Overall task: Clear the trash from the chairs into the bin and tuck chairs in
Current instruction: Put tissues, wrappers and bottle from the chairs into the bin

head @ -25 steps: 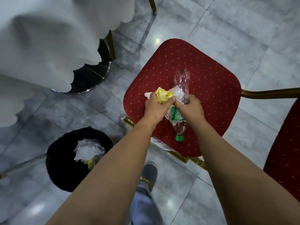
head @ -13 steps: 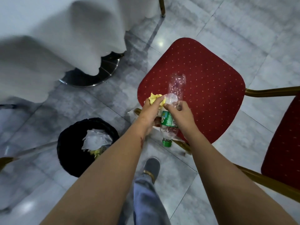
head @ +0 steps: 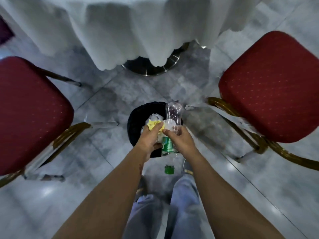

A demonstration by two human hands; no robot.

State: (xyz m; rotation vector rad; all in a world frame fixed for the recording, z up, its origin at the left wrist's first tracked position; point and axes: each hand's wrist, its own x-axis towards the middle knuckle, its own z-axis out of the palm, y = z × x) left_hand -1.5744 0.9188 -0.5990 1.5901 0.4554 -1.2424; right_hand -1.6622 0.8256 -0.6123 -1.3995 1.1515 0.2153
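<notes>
My left hand [head: 149,141] grips a crumpled yellow paper [head: 153,124] over the black bin [head: 133,121]. My right hand [head: 179,141] holds a clear plastic bottle [head: 173,112] with a green label and green cap, together with a bit of white paper. Both hands hover right above the bin's mouth. The bottle's cap end points toward me, its base away. The bin holds white and yellow crumpled paper. A red chair [head: 272,87] stands at the right, its seat bare. Another red chair [head: 29,107] stands at the left, also bare.
A table draped in a white cloth [head: 120,28] stands ahead, with a round metal base [head: 151,69] under it. The floor is grey marble tile [head: 107,97]. My legs and shoes show below my arms. Gold chair frames [head: 259,145] jut toward the bin on both sides.
I have turned left from the right chair. Both hands carried the yellow paper and the bottle off its seat and now hold them over the bin.
</notes>
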